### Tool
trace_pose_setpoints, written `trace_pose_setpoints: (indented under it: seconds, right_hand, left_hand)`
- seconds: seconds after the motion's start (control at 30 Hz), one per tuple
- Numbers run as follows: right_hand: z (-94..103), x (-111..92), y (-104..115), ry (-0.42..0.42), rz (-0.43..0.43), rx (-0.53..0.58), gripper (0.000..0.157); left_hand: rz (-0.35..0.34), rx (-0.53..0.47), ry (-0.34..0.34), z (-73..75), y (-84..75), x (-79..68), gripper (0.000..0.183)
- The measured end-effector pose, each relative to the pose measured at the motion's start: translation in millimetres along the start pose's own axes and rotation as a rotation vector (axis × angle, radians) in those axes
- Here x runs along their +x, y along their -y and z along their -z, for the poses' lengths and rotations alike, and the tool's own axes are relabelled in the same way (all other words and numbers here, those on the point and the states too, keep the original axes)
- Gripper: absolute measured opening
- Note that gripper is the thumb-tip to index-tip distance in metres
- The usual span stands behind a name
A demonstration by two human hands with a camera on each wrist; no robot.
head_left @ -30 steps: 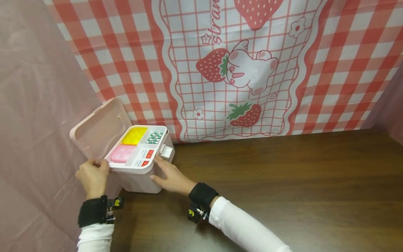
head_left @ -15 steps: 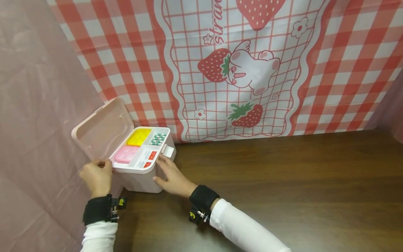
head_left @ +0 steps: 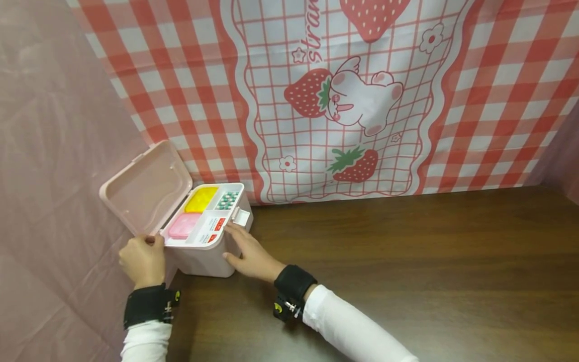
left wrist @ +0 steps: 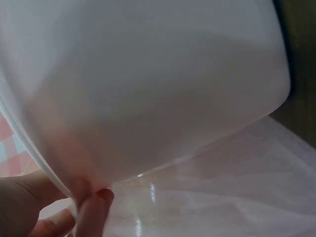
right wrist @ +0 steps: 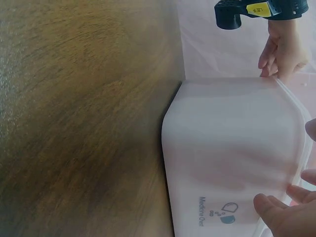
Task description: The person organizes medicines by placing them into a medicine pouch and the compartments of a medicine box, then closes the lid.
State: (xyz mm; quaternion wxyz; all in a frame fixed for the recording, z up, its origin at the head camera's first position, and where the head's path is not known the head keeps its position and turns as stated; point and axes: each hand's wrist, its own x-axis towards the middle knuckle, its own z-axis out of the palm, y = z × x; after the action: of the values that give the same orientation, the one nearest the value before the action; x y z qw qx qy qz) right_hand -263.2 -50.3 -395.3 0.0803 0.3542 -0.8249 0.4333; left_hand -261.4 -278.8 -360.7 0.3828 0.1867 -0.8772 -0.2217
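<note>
Two hands are flanking a pink box (head_left: pixel 203 256) on the dark wooden bench (head_left: pixel 407 261): left hand (head_left: pixel 142 261) pinching its near-left rim, right hand (head_left: pixel 251 256) lying spread against its front. Behind them, a strawberry-check cloth (head_left: pixel 362 100) is hanging; pink sheeting (head_left: pixel 54 151) is draping beside the left hand.

Even soft indoor light, head view sharp, left wrist view blurred, faint table glare
</note>
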Motion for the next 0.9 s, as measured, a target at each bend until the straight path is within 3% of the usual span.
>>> trace_pose_setpoints:
  seconds: [0.37,0.47,0.67,0.77,0.9]
  right_hand:
    - [-2.2,-2.2,-0.8,-0.038,0.016,-0.075,0.055]
    - [-2.2,-2.1,-1.4,-0.042,0.039,-0.095,0.056]
    - [-1.0,0.2,-3.5,-0.033,0.045,-0.1,0.053]
    - [-0.2,1.8,-3.9,-0.042,0.045,-0.092,0.051]
    - [-0.1,5.5,-7.7,-0.079,0.05,-0.093,0.05]
  left_hand:
    - [0.028,-0.08,-0.01,-4.4,5.9,-11.2,0.035]
    - [0.078,-0.141,0.054,-6.8,6.3,-14.7,0.04]
    - [0.224,-0.277,0.278,-12.4,4.5,-17.5,0.053]
    - [0.275,-0.367,0.302,-15.5,1.8,-17.3,0.05]
    - [0.311,-0.511,0.265,-20.7,-2.1,-17.3,0.048]
